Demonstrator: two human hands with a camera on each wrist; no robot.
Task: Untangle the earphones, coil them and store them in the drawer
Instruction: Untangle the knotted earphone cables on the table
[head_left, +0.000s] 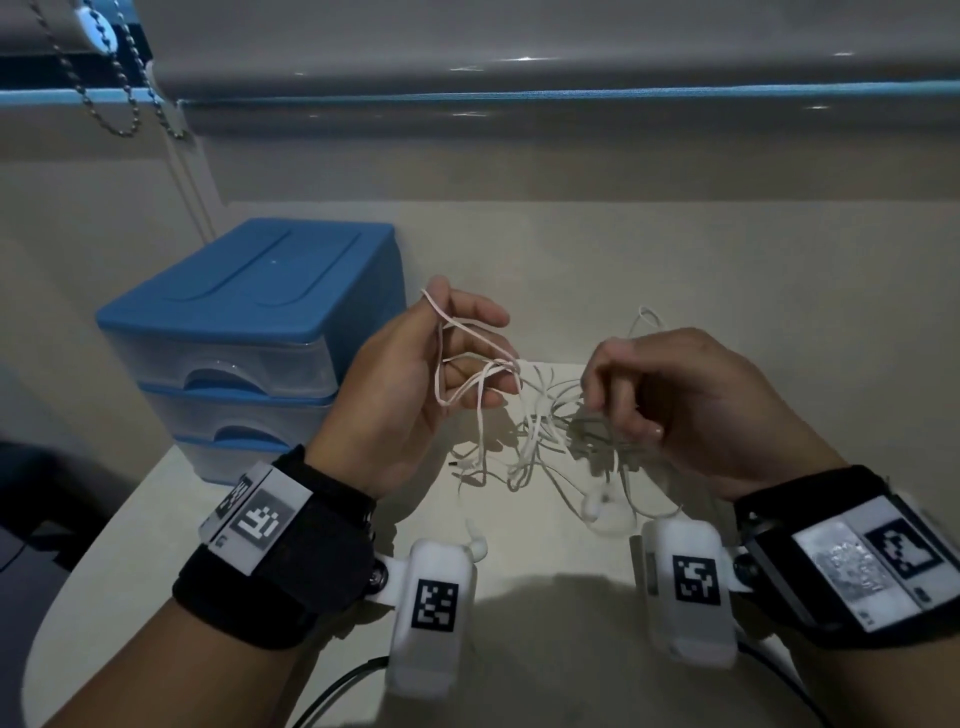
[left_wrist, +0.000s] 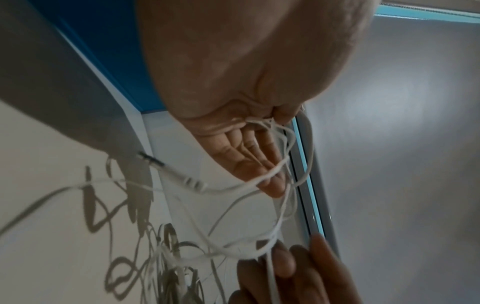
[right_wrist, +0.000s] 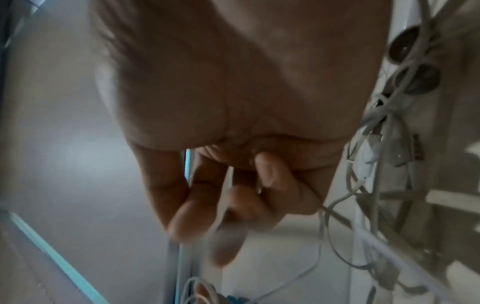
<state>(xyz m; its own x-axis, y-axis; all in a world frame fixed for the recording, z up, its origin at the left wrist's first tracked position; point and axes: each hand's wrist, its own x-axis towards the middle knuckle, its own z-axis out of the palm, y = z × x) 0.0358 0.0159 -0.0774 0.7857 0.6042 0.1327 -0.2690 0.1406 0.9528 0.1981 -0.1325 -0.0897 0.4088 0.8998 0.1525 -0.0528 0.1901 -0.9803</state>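
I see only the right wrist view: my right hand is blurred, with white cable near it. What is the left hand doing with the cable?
Observer: The left hand is raised above the pale table. The tangled white earphones loop over its thumb and drape across nearly straight fingers.
Operator: Is a drawer already open?
Observer: No. All three clear drawers of the blue plastic drawer unit are shut.
Operator: Where is the plug?
Observer: The metal jack plug is free below the left hand, and neither hand holds it.
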